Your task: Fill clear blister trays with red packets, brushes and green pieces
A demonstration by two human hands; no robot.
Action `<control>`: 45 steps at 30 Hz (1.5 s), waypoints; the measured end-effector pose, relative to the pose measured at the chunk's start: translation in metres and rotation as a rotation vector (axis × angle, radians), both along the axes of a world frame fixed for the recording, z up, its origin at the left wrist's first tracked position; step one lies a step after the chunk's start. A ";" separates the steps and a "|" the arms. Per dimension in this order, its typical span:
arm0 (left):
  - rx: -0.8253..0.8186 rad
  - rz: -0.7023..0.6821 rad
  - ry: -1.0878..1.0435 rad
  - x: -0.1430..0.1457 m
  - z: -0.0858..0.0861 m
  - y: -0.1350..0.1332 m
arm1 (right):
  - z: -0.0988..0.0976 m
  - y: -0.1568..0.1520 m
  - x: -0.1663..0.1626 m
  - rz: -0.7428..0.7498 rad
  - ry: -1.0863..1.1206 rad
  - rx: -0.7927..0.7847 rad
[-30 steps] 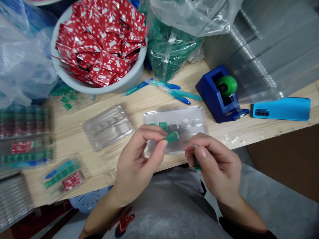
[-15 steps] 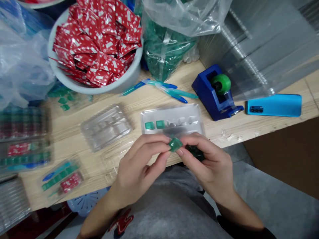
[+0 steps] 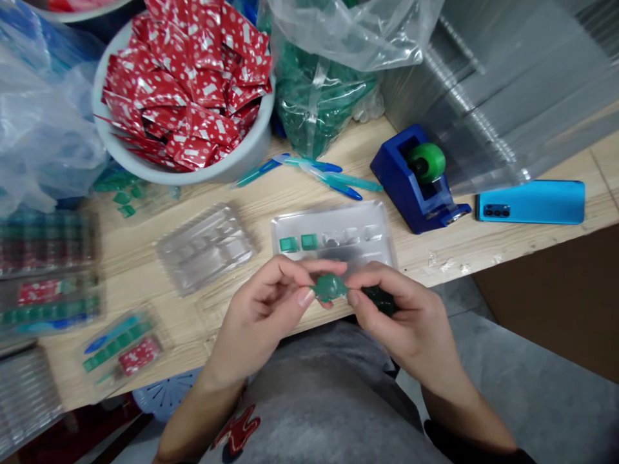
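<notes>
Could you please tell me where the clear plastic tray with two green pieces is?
In the head view, the tray sits at centre, partly hidden behind the left hand and right hand, left of the blue plastic tape dispenser.

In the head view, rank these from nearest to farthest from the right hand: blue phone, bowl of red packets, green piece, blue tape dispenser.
1. Green piece: touching the right hand, on its left.
2. Blue tape dispenser: just beyond it.
3. Blue phone: beyond and to the right.
4. Bowl of red packets: beyond, well to the left.
</notes>
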State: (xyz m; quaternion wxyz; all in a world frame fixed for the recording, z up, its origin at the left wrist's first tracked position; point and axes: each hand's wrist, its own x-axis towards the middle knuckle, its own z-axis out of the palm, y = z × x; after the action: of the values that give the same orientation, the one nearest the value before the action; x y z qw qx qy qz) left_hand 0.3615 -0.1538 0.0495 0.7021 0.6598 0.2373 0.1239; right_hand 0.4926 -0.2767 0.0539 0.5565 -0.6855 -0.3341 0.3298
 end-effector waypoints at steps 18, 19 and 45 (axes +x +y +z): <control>1.343 -0.178 -0.043 0.036 -0.019 0.029 | -0.011 -0.025 0.018 -0.267 0.025 -0.119; 1.371 -0.193 -0.046 0.035 -0.020 0.029 | -0.012 -0.025 0.019 -0.267 0.028 -0.118; 1.135 -0.106 0.030 0.028 0.009 0.010 | -0.007 0.002 0.012 -0.135 1.345 0.135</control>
State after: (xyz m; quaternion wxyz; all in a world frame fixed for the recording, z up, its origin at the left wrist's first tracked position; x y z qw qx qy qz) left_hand 0.3891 -0.1440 0.0585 0.2394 0.9463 0.1101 0.1874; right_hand 0.5047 -0.2748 0.0468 0.7041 -0.3143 0.1084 0.6275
